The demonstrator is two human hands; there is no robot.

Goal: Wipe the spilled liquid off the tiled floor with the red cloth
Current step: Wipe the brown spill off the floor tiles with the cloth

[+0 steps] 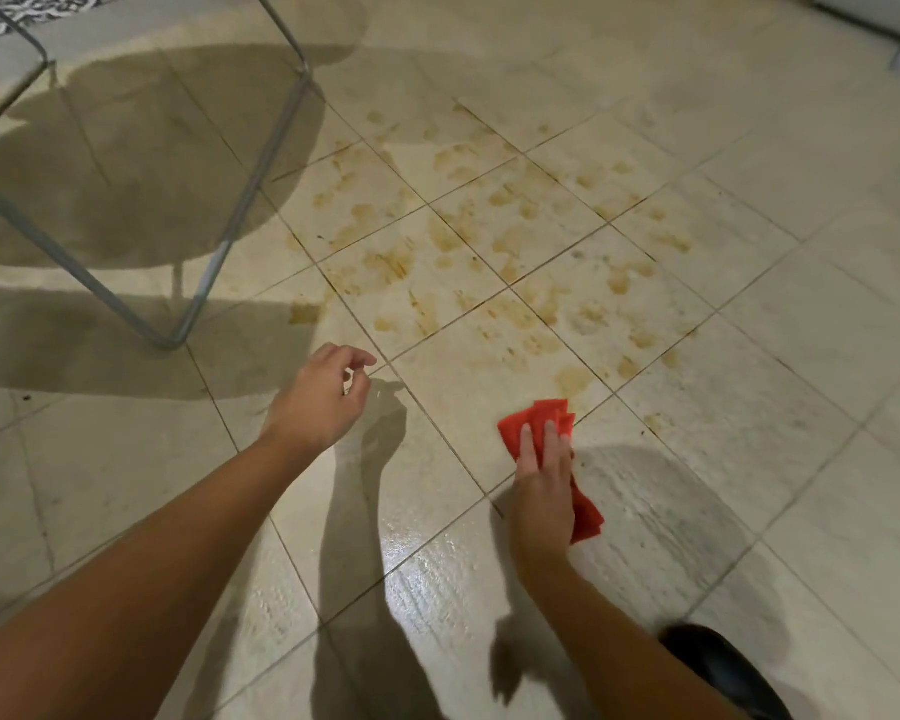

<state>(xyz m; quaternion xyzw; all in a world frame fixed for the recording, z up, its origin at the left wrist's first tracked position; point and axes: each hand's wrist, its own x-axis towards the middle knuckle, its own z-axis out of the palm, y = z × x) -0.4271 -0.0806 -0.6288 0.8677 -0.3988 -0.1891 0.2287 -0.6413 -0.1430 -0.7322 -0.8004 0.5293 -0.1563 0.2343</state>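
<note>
Brownish-orange spilled liquid (494,241) lies in many blotches and streaks across several beige floor tiles (749,407) in the middle of the view. My right hand (541,480) presses the folded red cloth (539,420) flat on the floor at the near edge of the spill, fingers spread over it; part of the cloth sticks out on both sides of the hand. My left hand (323,392) hovers above the floor to the left, fingers loosely curled and holding nothing. The tile just in front of me shines wet.
A grey metal wire frame of a chair or table (219,257) stands on the floor at the upper left, close to the spill's left edge. A patterned rug (22,7) shows at the top left. A dark shoe (718,667) sits at the bottom right.
</note>
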